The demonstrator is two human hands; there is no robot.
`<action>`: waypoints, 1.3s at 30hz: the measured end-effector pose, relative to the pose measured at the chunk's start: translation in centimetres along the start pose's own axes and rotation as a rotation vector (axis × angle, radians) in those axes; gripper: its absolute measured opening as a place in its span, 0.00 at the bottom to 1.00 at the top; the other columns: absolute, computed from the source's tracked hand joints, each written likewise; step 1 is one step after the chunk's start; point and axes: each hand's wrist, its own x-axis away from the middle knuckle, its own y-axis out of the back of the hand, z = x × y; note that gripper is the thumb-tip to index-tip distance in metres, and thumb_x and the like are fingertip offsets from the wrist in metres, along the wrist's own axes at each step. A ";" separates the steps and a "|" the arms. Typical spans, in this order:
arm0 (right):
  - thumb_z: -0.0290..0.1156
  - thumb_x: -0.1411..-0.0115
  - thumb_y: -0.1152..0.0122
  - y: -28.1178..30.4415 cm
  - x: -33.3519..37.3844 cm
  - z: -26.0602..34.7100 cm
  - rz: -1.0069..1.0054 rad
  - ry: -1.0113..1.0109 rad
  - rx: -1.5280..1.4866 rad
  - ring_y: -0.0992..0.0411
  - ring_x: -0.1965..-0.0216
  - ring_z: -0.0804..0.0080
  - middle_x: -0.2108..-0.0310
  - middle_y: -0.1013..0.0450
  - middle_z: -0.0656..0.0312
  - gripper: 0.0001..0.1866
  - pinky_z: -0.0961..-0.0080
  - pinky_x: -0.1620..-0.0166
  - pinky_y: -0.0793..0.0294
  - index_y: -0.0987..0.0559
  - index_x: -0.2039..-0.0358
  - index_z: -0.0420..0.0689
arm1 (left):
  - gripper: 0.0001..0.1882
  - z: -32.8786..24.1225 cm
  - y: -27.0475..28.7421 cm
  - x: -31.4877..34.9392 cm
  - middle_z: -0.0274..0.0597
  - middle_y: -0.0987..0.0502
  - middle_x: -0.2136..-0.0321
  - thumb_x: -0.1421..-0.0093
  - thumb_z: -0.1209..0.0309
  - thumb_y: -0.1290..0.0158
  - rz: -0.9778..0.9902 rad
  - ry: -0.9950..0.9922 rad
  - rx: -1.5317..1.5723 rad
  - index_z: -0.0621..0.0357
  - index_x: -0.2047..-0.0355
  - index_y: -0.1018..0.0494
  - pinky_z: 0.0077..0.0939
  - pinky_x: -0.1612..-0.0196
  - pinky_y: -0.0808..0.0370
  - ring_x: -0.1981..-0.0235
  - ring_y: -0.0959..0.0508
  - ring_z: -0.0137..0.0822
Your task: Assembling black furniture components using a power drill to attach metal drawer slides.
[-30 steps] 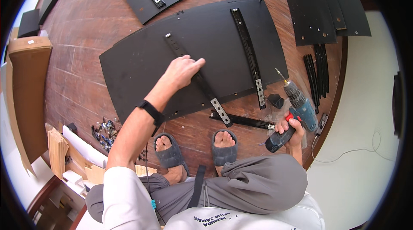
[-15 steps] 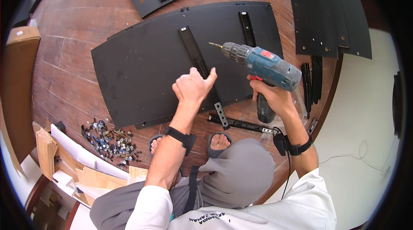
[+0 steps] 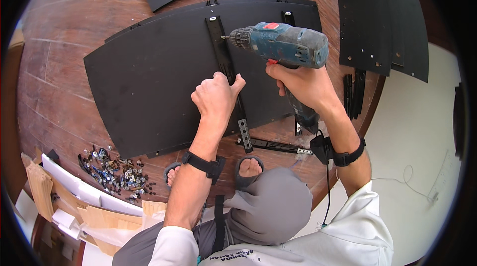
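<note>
While the left hand (image 3: 217, 94), half curled, overlies the rail (image 3: 222, 54), its hold unclear, the right hand (image 3: 304, 84) is wrapped round the drill (image 3: 283, 42), at two o'clock of the left hand. Rail: on black board (image 3: 149, 77), running twelve to five o'clock. Apparent step: lining bit (image 3: 224, 38) up with rail. Next move calls for steady rail, square bit.

Dark printed lettering (image 3: 238, 258) stands across the front of the white shirt (image 3: 343, 233)
</note>
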 end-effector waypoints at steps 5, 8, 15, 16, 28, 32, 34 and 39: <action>0.30 0.44 0.38 -0.3 -0.4 0.9 0.014 0.011 0.045 0.32 0.83 0.82 0.83 0.30 0.67 0.07 0.81 0.77 0.32 0.22 0.69 0.40 | 0.25 0.1 0.4 -0.3 0.50 0.26 0.89 0.50 0.49 0.40 0.019 0.005 0.018 0.60 0.85 0.26 0.40 0.82 0.24 0.84 0.21 0.50; 0.30 0.45 0.38 -0.3 -0.7 0.7 0.008 -0.001 0.021 0.31 0.83 0.82 0.83 0.30 0.66 0.07 0.81 0.76 0.32 0.22 0.69 0.40 | 0.25 0.1 0.3 -0.2 0.50 0.26 0.89 0.51 0.49 0.39 0.035 0.009 0.017 0.60 0.86 0.26 0.40 0.82 0.24 0.84 0.21 0.50; 0.33 0.50 0.41 -0.3 -1.0 0.7 -0.002 0.038 0.106 0.25 0.82 0.75 0.85 0.26 0.59 0.11 0.76 0.74 0.26 0.22 0.74 0.36 | 0.25 0.0 0.8 -0.3 0.52 0.25 0.88 0.50 0.50 0.40 0.052 0.021 0.024 0.62 0.85 0.26 0.40 0.81 0.23 0.83 0.21 0.51; 0.33 0.50 0.41 -0.2 -1.0 0.7 -0.002 0.028 0.105 0.25 0.82 0.75 0.85 0.26 0.59 0.11 0.76 0.74 0.26 0.22 0.74 0.36 | 0.25 0.0 0.8 -0.3 0.52 0.25 0.88 0.50 0.50 0.40 0.053 0.022 0.024 0.62 0.85 0.26 0.40 0.81 0.23 0.83 0.21 0.51; 0.33 0.49 0.40 -0.7 -1.3 -0.4 0.025 0.032 0.048 0.26 0.83 0.77 0.84 0.26 0.62 0.11 0.78 0.74 0.26 0.22 0.73 0.36 | 0.24 -0.1 1.0 -0.5 0.54 0.24 0.86 0.50 0.51 0.40 0.112 0.057 0.070 0.64 0.83 0.24 0.41 0.78 0.22 0.80 0.20 0.53; 0.33 0.49 0.40 -0.8 -1.4 -0.4 0.017 0.008 0.033 0.26 0.83 0.78 0.83 0.26 0.63 0.11 0.78 0.75 0.26 0.21 0.73 0.36 | 0.24 -0.2 1.2 -0.6 0.54 0.24 0.86 0.50 0.51 0.40 0.127 0.063 0.078 0.63 0.83 0.24 0.41 0.78 0.22 0.80 0.20 0.53; 0.33 0.49 0.40 -0.9 -1.4 -0.4 0.011 -0.014 0.004 0.26 0.83 0.78 0.83 0.26 0.63 0.11 0.78 0.75 0.26 0.21 0.73 0.37 | 0.24 -0.2 1.2 -0.6 0.54 0.24 0.86 0.50 0.52 0.40 0.125 0.066 0.081 0.63 0.83 0.24 0.41 0.78 0.22 0.80 0.20 0.53; 0.31 0.47 0.39 -0.9 -1.3 0.1 0.021 -0.035 0.052 0.29 0.83 0.80 0.83 0.28 0.64 0.09 0.79 0.76 0.29 0.21 0.71 0.38 | 0.23 0.0 1.0 -0.5 0.53 0.24 0.86 0.50 0.52 0.40 0.104 0.067 0.073 0.63 0.83 0.24 0.41 0.78 0.22 0.80 0.20 0.53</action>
